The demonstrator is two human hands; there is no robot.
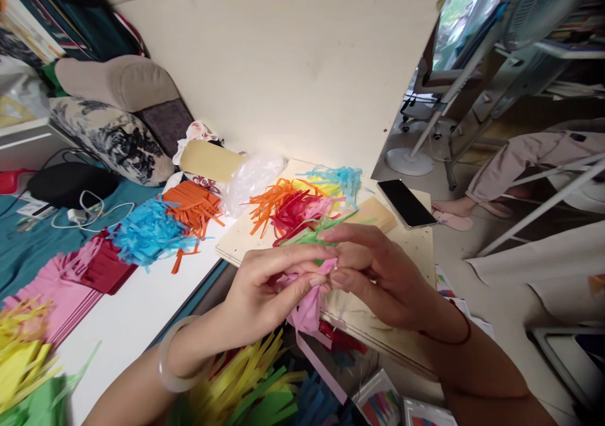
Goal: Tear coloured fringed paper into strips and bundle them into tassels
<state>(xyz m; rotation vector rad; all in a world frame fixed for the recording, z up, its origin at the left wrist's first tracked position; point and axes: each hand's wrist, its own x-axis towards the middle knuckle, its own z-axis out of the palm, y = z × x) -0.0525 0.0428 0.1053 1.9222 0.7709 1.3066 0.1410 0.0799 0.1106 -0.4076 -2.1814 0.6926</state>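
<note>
Left hand: grip closed, thumb and index finger pinching a pink tissue-paper piece. Right hand: grip closed at thumb and fingertips, on the same piece just beside the left fingertips. Pink paper is held above the near edge of the wooden tabletop, one strip hanging below the hands. On the tabletop beyond: fringed orange paper, red paper and blue paper, heaped together; right of these, a wooden block, then a smartphone, screen dark.
</note>
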